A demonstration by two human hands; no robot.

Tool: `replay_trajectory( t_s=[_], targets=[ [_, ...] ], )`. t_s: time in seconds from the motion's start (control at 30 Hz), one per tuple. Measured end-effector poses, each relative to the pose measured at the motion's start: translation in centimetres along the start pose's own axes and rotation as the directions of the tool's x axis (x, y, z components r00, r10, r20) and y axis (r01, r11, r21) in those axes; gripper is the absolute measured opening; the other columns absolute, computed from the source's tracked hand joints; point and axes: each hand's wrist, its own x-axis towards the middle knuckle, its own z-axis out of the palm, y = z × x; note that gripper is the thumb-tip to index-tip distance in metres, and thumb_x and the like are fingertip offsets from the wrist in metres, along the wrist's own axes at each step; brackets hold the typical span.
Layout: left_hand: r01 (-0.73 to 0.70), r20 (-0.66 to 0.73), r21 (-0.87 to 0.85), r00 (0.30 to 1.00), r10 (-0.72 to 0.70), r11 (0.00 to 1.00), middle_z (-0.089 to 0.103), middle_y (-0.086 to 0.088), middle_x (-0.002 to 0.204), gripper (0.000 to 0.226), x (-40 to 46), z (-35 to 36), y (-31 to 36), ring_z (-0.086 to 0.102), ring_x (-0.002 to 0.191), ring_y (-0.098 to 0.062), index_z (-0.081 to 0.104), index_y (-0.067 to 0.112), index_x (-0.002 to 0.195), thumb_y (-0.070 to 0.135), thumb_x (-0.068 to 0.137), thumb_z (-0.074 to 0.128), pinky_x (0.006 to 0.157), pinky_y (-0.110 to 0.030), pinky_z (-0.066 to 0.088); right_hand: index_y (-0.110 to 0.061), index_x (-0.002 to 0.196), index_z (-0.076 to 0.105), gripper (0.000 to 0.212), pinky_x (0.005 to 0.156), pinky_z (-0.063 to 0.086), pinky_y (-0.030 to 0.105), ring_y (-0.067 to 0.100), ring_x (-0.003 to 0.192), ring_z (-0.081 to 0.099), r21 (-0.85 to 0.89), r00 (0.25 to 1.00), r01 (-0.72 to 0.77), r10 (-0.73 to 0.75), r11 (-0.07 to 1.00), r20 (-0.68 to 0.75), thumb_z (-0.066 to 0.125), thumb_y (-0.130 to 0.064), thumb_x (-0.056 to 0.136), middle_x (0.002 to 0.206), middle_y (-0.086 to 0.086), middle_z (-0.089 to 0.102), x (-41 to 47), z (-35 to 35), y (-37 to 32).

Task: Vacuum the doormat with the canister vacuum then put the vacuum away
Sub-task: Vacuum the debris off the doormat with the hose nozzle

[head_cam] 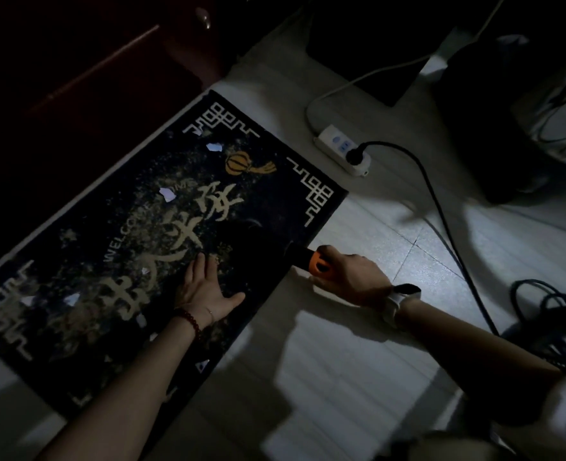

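A dark doormat (135, 227) with gold characters and white corner patterns lies slanted on the pale tiled floor, strewn with crumbs and small white paper scraps (166, 194). My left hand (205, 287) lies flat on the mat near its right edge, fingers straight. My right hand (351, 274) grips the orange handle (319, 265) of a vacuum nozzle whose black front end (296, 252) reaches onto the mat's edge. The nozzle's tip is lost in the dark. The canister itself is not clearly visible.
A white power strip (341, 149) lies beyond the mat with a black plug in it; its black cord (441, 207) runs across the floor to the right. Coiled dark cable (547, 314) sits at right. Dark furniture stands at top left and top right.
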Motion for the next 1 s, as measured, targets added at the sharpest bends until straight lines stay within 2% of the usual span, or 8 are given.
replay_trajectory(
  t_s=[0.2, 0.33, 0.47, 0.53, 0.6, 0.73, 0.9, 1.0],
  targets=[
    [-0.114, 0.083, -0.059, 0.989, 0.119, 0.992, -0.001, -0.008, 0.157, 0.08, -2.1, -5.4, -1.6, 0.005, 0.145, -0.027, 0.001, 0.009, 0.149, 0.044, 0.092, 0.046, 0.117, -0.033, 0.014, -0.036, 0.125, 0.045, 0.053, 0.061, 0.049, 0.03, 0.025, 0.077, 0.063, -0.08, 0.975, -0.053, 0.034, 0.995, -0.219, 0.032, -0.067, 0.084, 0.092, 0.003, 0.069, -1.6, -6.2, -3.1],
    [-0.118, 0.113, -0.107, 0.985, 0.13, 0.987, 0.004, -0.009, 0.156, 0.076, -1.7, -8.3, -1.7, 0.011, 0.144, -0.028, 0.006, 0.012, 0.149, 0.044, 0.092, 0.046, 0.116, -0.04, 0.02, -0.03, 0.125, 0.041, 0.046, 0.055, 0.045, 0.03, 0.027, 0.071, 0.061, -0.162, 0.978, -0.114, 0.081, 0.98, -0.194, 0.036, -0.059, 0.09, 0.091, 0.007, 0.068, -0.5, -9.2, -3.5],
    [-0.054, 0.104, -0.384, 0.989, 0.101, 0.922, 0.025, -0.014, 0.151, 0.071, 1.4, -9.6, -0.2, 0.028, 0.138, -0.029, 0.019, 0.008, 0.147, 0.042, 0.092, 0.049, 0.113, -0.039, 0.029, -0.025, 0.122, 0.045, 0.037, 0.067, 0.052, 0.035, 0.017, 0.074, 0.062, 0.113, 0.982, -0.091, 0.108, 0.989, -0.157, 0.038, -0.049, 0.094, 0.104, -0.003, 0.066, 2.2, -9.5, -2.8],
    [0.044, 0.151, -0.711, 0.984, 0.091, 0.701, 0.037, -0.011, 0.146, 0.063, 2.4, -9.8, 1.8, 0.039, 0.132, -0.03, 0.029, 0.01, 0.144, 0.043, 0.093, 0.047, 0.109, -0.04, 0.035, -0.023, 0.113, 0.048, 0.033, 0.062, 0.049, 0.031, 0.008, 0.062, 0.057, 0.262, 0.984, -0.054, 0.095, 0.964, -0.148, 0.038, -0.048, 0.094, 0.097, -0.002, 0.065, 3.7, -9.1, -2.3],
    [0.162, 0.226, -0.923, 0.963, 0.15, 0.348, 0.046, -0.009, 0.136, 0.054, 2.6, -10.0, 4.4, 0.046, 0.126, -0.028, 0.037, 0.015, 0.138, 0.044, 0.093, 0.046, 0.104, -0.039, 0.04, -0.019, 0.106, 0.049, 0.033, 0.057, 0.047, 0.029, 0.01, 0.056, 0.055, 0.346, 0.991, -0.003, 0.048, 0.938, -0.121, 0.041, -0.047, 0.093, 0.09, 0.005, 0.065, 4.8, -8.0, -2.0],
    [0.215, 0.143, -0.933, 0.957, 0.253, -0.287, 0.06, -0.006, 0.107, 0.028, 3.4, -9.6, 8.4, 0.059, 0.099, -0.021, 0.054, 0.011, 0.111, 0.032, 0.094, 0.045, 0.081, -0.035, 0.056, -0.016, 0.106, 0.044, 0.032, 0.053, 0.047, 0.027, 0.012, 0.053, 0.055, 0.466, 0.999, 0.04, -0.026, 0.884, -0.035, 0.047, -0.044, 0.091, 0.086, 0.01, 0.063, 5.4, -5.8, -2.3],
    [0.099, -0.019, -0.877, 0.971, 0.24, -0.47, 0.069, -0.003, 0.083, 0.036, 4.1, -9.0, 8.9, 0.07, 0.074, -0.013, 0.058, 0.007, 0.098, 0.037, 0.084, 0.045, 0.067, -0.028, 0.059, -0.022, 0.114, 0.046, 0.035, 0.061, 0.051, 0.023, 0.01, 0.068, 0.06, 0.707, 0.974, -0.107, -0.07, 0.699, 0.216, 0.062, -0.034, 0.086, 0.09, 0.004, 0.06, 4.4, -6.2, 0.4],
    [0.11, 0.004, -0.793, 0.984, 0.176, -0.599, 0.066, -0.004, 0.085, 0.05, 4.6, -9.9, 8.8, 0.069, 0.07, -0.012, 0.059, 0.006, 0.097, 0.052, 0.089, 0.039, 0.067, -0.026, 0.058, -0.028, 0.097, 0.051, 0.017, 0.063, 0.046, 0.019, -0.002, 0.067, 0.057, 0.533, 0.961, -0.043, -0.111, 0.845, 0.254, 0.062, -0.031, 0.086, 0.085, -0.008, 0.059, 3.4, -6.7, 1.5]
  ],
)
